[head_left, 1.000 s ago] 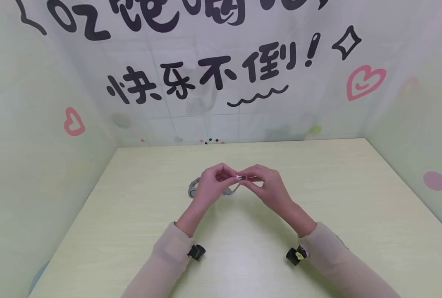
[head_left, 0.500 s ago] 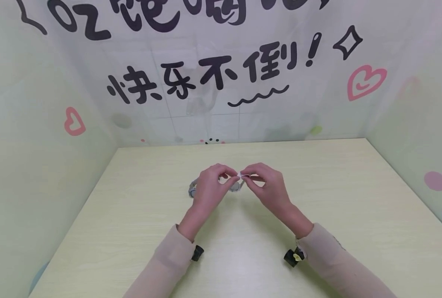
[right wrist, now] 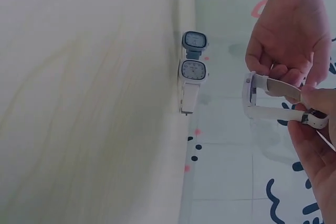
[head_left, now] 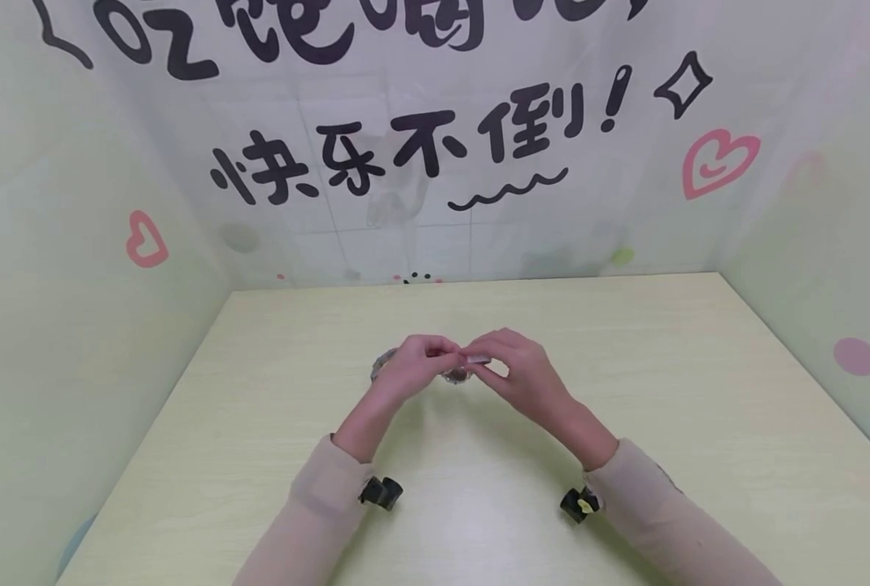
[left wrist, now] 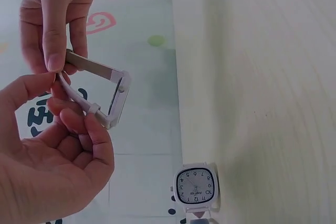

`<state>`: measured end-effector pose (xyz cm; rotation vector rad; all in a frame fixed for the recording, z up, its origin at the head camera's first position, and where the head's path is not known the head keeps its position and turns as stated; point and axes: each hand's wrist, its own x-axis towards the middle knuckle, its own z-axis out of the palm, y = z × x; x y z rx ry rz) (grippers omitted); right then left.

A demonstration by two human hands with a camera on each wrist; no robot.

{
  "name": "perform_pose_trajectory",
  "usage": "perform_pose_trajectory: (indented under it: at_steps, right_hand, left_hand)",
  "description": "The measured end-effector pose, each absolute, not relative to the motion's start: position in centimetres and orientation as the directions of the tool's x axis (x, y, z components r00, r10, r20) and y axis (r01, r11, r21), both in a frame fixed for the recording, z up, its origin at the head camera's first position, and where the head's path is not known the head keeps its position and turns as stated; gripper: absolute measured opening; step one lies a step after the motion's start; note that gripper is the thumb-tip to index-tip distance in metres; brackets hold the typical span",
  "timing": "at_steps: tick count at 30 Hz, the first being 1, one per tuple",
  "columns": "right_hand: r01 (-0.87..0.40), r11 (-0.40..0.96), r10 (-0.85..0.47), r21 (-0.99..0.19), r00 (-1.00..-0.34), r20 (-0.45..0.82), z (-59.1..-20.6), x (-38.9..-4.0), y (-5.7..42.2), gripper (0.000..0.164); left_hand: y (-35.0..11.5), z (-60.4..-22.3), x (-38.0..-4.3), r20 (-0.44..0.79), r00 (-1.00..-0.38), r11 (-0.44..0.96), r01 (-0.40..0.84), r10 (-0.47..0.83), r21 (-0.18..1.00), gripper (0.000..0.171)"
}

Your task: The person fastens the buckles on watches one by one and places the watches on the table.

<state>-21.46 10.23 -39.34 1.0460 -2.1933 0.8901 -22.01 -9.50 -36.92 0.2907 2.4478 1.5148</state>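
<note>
A white wristwatch [left wrist: 121,90] is held up between both hands, its strap bent back into a loop and its case seen edge-on. My left hand [head_left: 411,368] pinches the strap between thumb and fingers. Opposite it, my right hand [head_left: 524,373] pinches the strap close to the left fingertips. In the right wrist view, the buckle and the holed strap end lie near the right fingers [right wrist: 310,150]. Exactly how the strap end sits in the buckle is hidden by the fingers. In the head view the hands cover most of the watch.
On the table [head_left: 273,456], beyond the hands, lie another white watch [right wrist: 193,70] and a blue-grey watch [right wrist: 195,40], end to end. The head view shows part of a strap [head_left: 381,364] left of the left hand. A printed curtain [head_left: 405,236] encloses the table's back and sides.
Both hands have dropped slightly, and the left hand has turned flatter. The fingertips have shifted along the strap, and the held watch has changed its tilt.
</note>
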Motion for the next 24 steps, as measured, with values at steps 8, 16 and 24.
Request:
perform_pose_trajectory:
  at_steps: [8,16,24]
  right_hand:
    - [-0.815,0.455,-0.405,-0.360,-0.549,0.731,-38.8,-21.5,10.7,0.022]
    - [-0.799,0.413,-0.370,-0.436,-0.585,0.722,-39.0,-21.6,10.9,0.022]
    - [-0.755,0.356,-0.288,-0.551,-0.650,0.704,-39.0,-21.9,11.0,0.020]
  left_hand:
    - [-9.8,-36.5,-22.0,-0.115,-0.968,0.469,0.003,0.222,0.883,0.020]
    - [-9.8,-36.9,-22.3,-0.056,-0.969,0.449,0.061,0.243,0.892,0.018]
    - [-10.3,-37.7,-22.0,0.070,-0.950,0.439,0.205,0.305,0.875,0.030]
